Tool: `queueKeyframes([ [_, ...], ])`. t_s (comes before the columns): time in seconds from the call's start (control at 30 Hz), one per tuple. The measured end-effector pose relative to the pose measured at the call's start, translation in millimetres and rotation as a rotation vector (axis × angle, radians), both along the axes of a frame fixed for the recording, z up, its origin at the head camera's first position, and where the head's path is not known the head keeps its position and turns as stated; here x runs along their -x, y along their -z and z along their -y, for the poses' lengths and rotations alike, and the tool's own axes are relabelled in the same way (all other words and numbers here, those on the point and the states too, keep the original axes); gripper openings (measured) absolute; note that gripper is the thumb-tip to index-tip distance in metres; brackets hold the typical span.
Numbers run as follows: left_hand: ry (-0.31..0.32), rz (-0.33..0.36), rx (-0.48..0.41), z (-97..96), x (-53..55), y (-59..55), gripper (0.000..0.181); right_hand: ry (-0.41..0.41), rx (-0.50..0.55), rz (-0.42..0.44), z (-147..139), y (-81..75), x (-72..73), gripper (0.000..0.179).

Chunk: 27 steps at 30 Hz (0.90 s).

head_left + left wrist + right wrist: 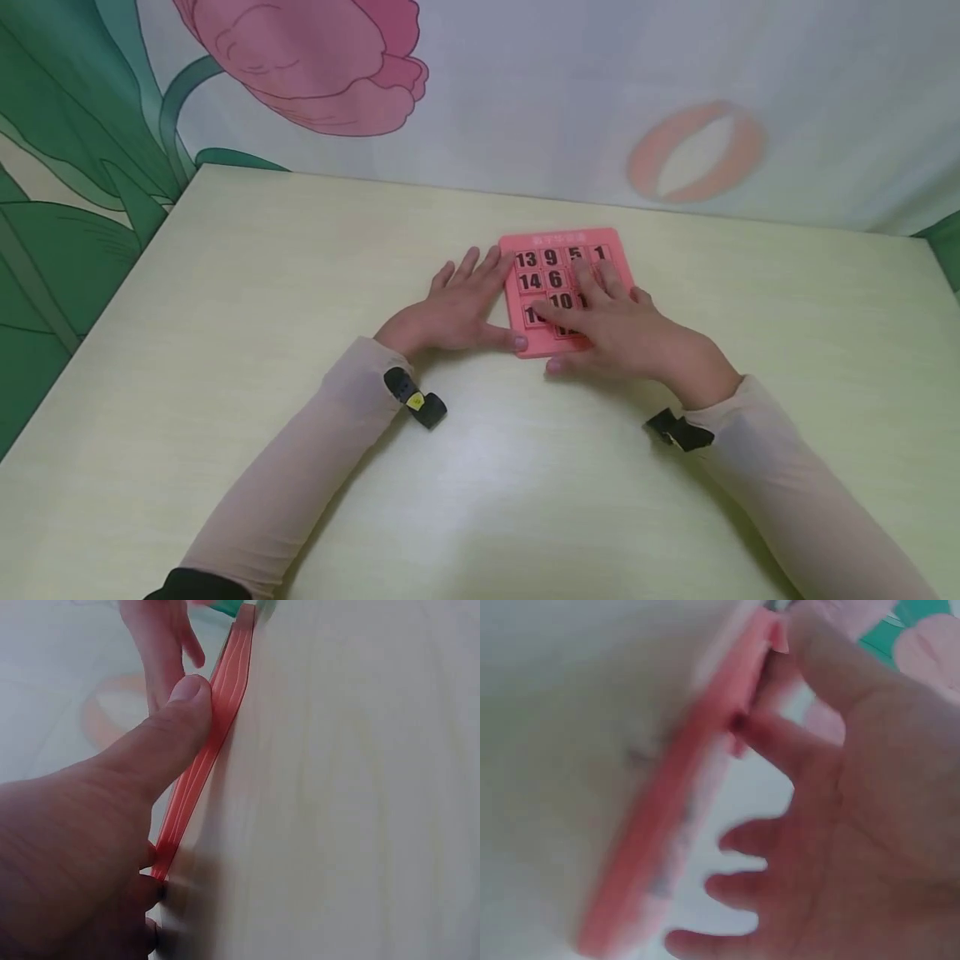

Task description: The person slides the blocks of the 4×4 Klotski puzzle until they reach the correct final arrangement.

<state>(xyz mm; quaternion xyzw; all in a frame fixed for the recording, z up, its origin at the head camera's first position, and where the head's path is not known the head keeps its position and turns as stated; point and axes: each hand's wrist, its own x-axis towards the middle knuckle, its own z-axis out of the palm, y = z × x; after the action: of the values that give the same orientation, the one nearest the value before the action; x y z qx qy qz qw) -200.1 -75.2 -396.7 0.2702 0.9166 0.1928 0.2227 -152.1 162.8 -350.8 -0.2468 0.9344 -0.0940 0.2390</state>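
Taking twelve o'clock as straight ahead, I'm seeing the pale table (225,333) filling most of my head view. The right hand (626,333) is reaching in from four o'clock, fingers spreading loosely over the pink number puzzle (540,300), gripping nothing that I'm making out. The left hand (457,312) is lying at its nine o'clock, opened wide, fingers and thumb touching the rim. The puzzle is lying toward one o'clock, looking light, stiff, probably slippery; I'm favouring its rim at nine and three, sparing the small tiles (529,281).
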Motion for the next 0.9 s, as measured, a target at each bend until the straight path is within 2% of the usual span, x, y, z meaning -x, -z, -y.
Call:
queueKeyframes([
  [0.17,0.007,-0.002,0.009,-1.1,1.0,0.4,0.117,-0.054,0.068,0.036,-1,-10.9,-1.1,0.067],
  [0.3,0.009,-0.003,0.017,-0.7,0.6,-0.5,0.116,-0.065,0.097,-0.022,10,-2.7,8.1,0.075],
  [0.43,0.008,-0.007,0.029,0.2,-0.3,-1.3,0.115,-0.056,0.042,-0.029,21,3.4,14.1,0.081],
  [0.53,0.008,-0.006,0.026,0.4,-0.6,-1.7,0.116,-0.069,0.029,0.013,21,-1.7,10.8,0.072],
  [0.67,0.009,0.0,0.017,-0.4,-0.8,-2.3,0.116,-0.08,0.09,0.046,18,-12.7,7.6,0.057],
  [0.77,0.007,0.005,0.026,-0.7,-0.9,-3.1,0.116,-0.064,0.109,0.011,21,-11.1,15.2,0.058],
  [0.9,0.009,0.008,0.041,0.0,-0.5,-3.9,0.116,-0.026,0.046,-0.014,30,-1.2,31.0,0.068],
])
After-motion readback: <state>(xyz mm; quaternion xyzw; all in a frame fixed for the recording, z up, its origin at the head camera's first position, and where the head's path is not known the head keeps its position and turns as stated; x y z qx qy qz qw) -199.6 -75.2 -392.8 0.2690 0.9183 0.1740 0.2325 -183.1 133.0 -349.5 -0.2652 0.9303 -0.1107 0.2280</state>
